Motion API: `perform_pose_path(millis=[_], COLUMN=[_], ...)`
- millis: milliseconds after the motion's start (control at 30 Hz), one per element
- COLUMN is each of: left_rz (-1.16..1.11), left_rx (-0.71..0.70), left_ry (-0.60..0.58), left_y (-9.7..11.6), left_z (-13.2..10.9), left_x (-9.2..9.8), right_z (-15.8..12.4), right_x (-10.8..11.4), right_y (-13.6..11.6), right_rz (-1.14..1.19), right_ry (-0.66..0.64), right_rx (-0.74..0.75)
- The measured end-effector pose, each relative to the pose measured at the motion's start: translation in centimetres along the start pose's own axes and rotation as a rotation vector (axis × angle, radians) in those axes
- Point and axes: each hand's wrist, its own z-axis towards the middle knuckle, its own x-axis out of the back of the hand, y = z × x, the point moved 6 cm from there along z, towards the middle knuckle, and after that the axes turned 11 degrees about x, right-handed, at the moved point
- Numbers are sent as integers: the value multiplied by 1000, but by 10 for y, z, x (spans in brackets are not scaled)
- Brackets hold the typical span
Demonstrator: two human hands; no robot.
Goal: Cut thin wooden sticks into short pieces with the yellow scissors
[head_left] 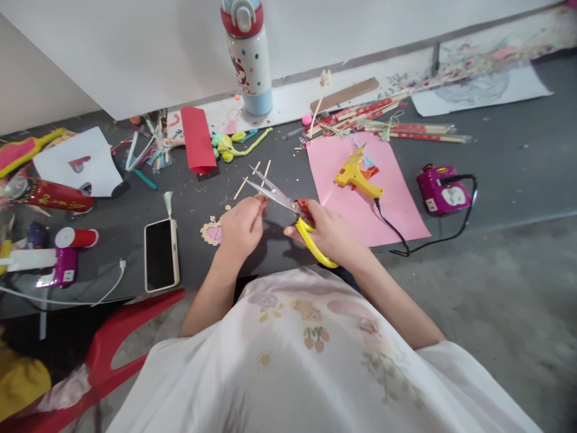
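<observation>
Tabletop: dark grey tabletop [509,162] against a pale wall [148,54], seen in your head view, with a water bottle [250,66] at the far side.
Scissors: the yellow-handled scissors [287,202] lie right of your left hand [243,225], long axis slanting from the near-right handles to the far-left tips, blades parted.
Right hand: your right hand [331,231] grips the handles and is the nearer of your hands to them.
Left hand: fingers drawn together just near of the blades; you cannot tell whether they pinch anything.
Thin sticks: two thin sticks [240,189] lie by the blade tips, slanting across their line.
Heart piece: the bead-edged heart piece [210,231] sits left, partly behind your left hand.
Glue gun: the yellow glue gun [358,173] rests right, on pink paper [401,210].
</observation>
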Motion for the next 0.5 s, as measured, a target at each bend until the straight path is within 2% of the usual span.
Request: perform_pose_path(millis=[233,300,400,433,500], left_rz=[36,75,71,32,-68], left_rx=[55,63,43,1,-172], left_ry=[-138,-28,270,303,212], left_y=[-7,-2,18,29,57], left_z=[10,14,12,11,7], left_x=[-11,-4,16,19,15], right_z=[3,6,12,13,12], right_x=[-3,-6,-13,-15,-17], right_y=[1,5,14,17,22], right_rz=[16,38,117,163,252], right_ry=[-33,-39,-44,-42,-10], right_rx=[-117,-162,-201,-195,-163])
